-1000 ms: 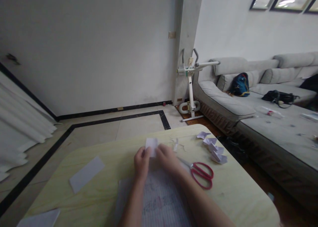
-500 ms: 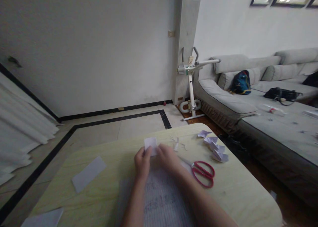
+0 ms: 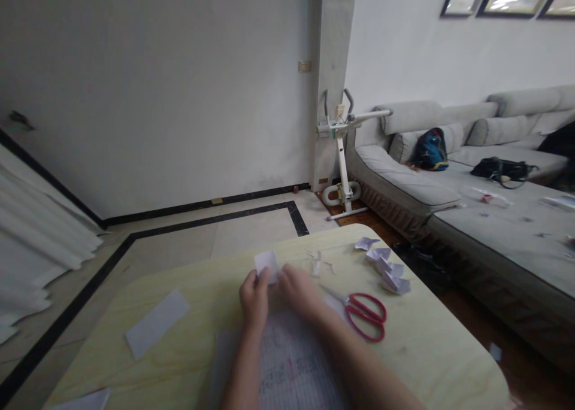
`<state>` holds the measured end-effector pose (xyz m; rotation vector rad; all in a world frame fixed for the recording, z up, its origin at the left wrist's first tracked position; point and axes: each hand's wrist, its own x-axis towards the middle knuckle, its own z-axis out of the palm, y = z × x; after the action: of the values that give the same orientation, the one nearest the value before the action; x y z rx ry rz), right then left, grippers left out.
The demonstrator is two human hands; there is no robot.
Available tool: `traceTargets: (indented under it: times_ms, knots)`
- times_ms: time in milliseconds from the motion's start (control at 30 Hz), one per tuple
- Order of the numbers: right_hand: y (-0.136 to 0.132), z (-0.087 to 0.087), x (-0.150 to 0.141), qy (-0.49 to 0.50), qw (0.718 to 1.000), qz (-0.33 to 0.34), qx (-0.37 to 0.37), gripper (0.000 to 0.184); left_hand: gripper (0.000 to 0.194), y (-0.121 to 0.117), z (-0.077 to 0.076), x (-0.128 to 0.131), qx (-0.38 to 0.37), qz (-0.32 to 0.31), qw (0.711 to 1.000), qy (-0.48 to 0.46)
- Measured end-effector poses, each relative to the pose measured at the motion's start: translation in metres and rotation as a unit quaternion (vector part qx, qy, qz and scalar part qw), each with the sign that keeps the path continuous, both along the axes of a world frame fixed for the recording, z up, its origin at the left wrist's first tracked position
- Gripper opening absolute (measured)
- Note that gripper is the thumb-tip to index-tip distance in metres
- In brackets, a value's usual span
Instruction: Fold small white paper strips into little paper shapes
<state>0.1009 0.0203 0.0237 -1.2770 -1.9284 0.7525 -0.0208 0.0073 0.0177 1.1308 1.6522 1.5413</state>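
Note:
A small white piece of paper (image 3: 268, 260) is pinched between the thumb and fingers of my left hand (image 3: 254, 293), over the far part of the table. My right hand (image 3: 300, 290) is closed at the right edge of that paper, its fingertips partly hidden. Below my forearms lies a lined sheet with writing (image 3: 287, 362). Scissors with red handles (image 3: 366, 315) rest to the right of my right hand, blades pointing away to the left. Thin paper scraps (image 3: 317, 263) lie just beyond. Several folded paper shapes (image 3: 385, 265) sit near the table's right edge.
The pale wooden table (image 3: 440, 344) also bears a flat paper strip (image 3: 157, 323) at left and another paper (image 3: 85, 401) at the near left corner. A grey sofa (image 3: 404, 179) with bags stands right, beside a white exercise machine (image 3: 344, 164).
The camera view has shifted slightly, moving the scene a little left in the picture. Both hands stay at the small paper, which now looks slightly tilted.

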Motion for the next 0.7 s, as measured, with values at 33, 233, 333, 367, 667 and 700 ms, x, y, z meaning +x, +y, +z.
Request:
traceTargets:
  times_ms: [33, 233, 333, 367, 667, 700]
  knots:
    - [0.0, -0.001, 0.0, 0.003, 1.0, -0.002, -0.002, 0.026, 0.028, 0.0, 0.001, 0.0, -0.001, -0.014, 1.0, -0.015]
    - [0.001, 0.001, 0.001, 0.074, 0.997, -0.016, -0.009, 0.023, 0.031, -0.003, 0.005, 0.004, -0.008, -0.069, 0.997, -0.041]
    - [0.001, 0.006, 0.002, 0.107, 0.994, -0.028, 0.004, 0.021, 0.03, -0.004, 0.006, 0.006, -0.008, -0.085, 0.996, -0.034]
    - [0.001, 0.007, 0.002, 0.113, 0.993, -0.033, 0.005, 0.021, 0.03, -0.004, 0.006, 0.006, -0.007, -0.092, 0.995, -0.035]
    - [0.003, 0.005, 0.002, 0.18, 0.982, -0.048, -0.04, 0.024, 0.032, -0.011, 0.015, 0.012, -0.003, -0.131, 0.988, -0.081]
    - [0.003, 0.006, 0.002, 0.187, 0.98, -0.053, -0.04, 0.023, 0.032, -0.011, 0.015, 0.012, -0.003, -0.129, 0.988, -0.087]
